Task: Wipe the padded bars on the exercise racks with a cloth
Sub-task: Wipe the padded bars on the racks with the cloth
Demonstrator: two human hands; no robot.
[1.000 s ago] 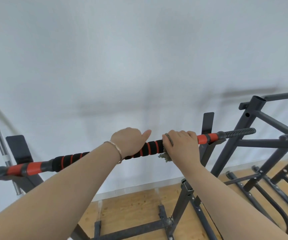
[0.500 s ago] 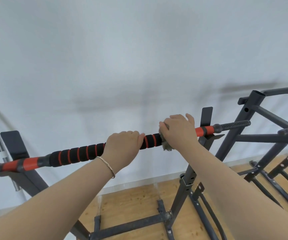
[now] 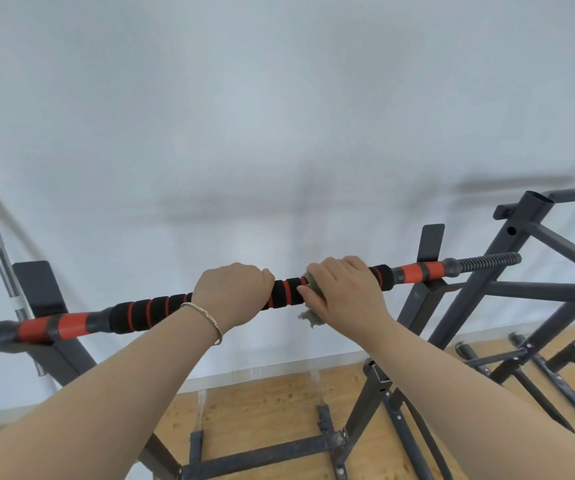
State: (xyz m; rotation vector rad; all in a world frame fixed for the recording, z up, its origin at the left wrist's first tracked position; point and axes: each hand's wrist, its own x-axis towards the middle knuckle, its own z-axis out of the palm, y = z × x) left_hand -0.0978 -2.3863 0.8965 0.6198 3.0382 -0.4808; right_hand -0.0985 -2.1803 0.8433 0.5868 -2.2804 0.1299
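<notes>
Padded bar [image 3: 154, 311] lies across the two cradles of its rack [image 3: 421, 313], long axis running left to right and rising slightly rightward, its ribbed right tip ending near a neighbouring rack [image 3: 507, 244]. The left hand [image 3: 232, 294] curls its fingers round the foam mid-bar. The right hand [image 3: 344, 294] clasps a grey cloth [image 3: 310, 317] against the bar, with a short bare stretch between the hands and a longer one leftward.

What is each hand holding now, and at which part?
The left hand grips the black foam-padded bar with red rings near its middle. The right hand grips a small grey-green cloth bunched around the same padding; only the cloth's edges show.
</notes>
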